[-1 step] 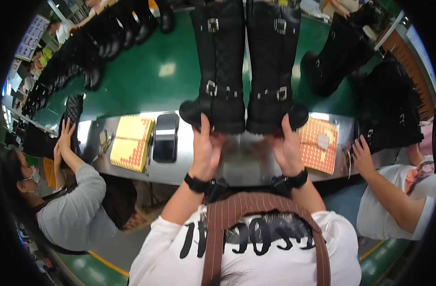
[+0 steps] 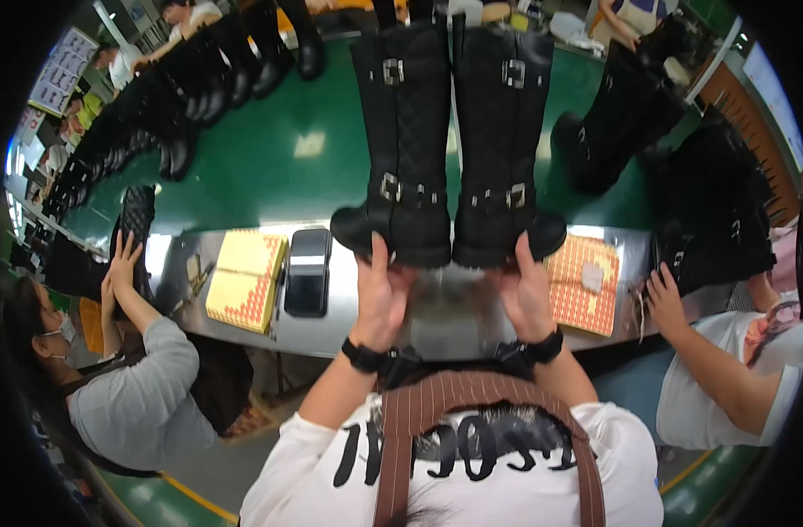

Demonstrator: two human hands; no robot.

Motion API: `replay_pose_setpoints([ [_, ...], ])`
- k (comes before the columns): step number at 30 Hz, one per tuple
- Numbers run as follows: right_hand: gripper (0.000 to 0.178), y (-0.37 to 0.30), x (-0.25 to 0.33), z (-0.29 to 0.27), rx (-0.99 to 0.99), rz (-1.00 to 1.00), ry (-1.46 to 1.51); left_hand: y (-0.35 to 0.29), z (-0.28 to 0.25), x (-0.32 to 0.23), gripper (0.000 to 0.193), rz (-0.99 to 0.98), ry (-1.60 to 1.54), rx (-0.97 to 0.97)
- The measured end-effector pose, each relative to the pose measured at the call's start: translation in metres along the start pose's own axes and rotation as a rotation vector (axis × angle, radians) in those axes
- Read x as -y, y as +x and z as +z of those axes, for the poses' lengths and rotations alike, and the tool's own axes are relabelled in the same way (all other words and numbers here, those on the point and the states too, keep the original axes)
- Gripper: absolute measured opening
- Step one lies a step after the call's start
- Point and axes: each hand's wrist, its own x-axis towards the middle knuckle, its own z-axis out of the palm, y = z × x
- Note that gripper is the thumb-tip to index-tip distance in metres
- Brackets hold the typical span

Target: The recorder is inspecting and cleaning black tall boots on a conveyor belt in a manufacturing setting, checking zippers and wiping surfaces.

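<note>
A pair of tall black boots stands upright, side by side, in front of me, with silver buckles at the ankle and near the top. My left hand is closed around the sole of the left boot, thumb on its side by the toe. In the same way my right hand grips the right boot under its sole. The toes point outward, and the two heels nearly touch. My other fingers are mostly hidden beneath the soles. Quilted stitching shows on the left shaft.
A green table with a metal front edge carries a black phone, a yellow-red box and an orange-patterned box. Rows of boots line the far left. Co-workers on both sides handle boots; more boots stand at right.
The view has tilted slightly, so the table and boxes sit lower in the picture and more of the boot tops shows. Both hands keep their hold on the same boots.
</note>
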Motion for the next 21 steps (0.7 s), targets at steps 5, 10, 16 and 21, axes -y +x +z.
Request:
replay_pose_setpoints([
  [5, 0.033, -0.004, -0.008, 0.0, -0.029, -0.063, -0.011, -0.001, 0.004, 0.001, 0.059, 0.041, 0.021, -0.092],
  [10, 0.036, -0.005, -0.014, -0.009, 0.01, -0.069, -0.029, -0.005, 0.002, 0.004, 0.055, 0.105, 0.067, -0.059],
  [16, 0.035, -0.007, -0.014, -0.007, 0.02, -0.084, -0.043, -0.007, 0.008, 0.001, 0.057, 0.122, 0.062, -0.067],
  [21, 0.035, -0.007, -0.007, 0.001, -0.06, -0.081, -0.06, -0.007, 0.012, -0.003, 0.058, 0.058, 0.119, -0.165],
])
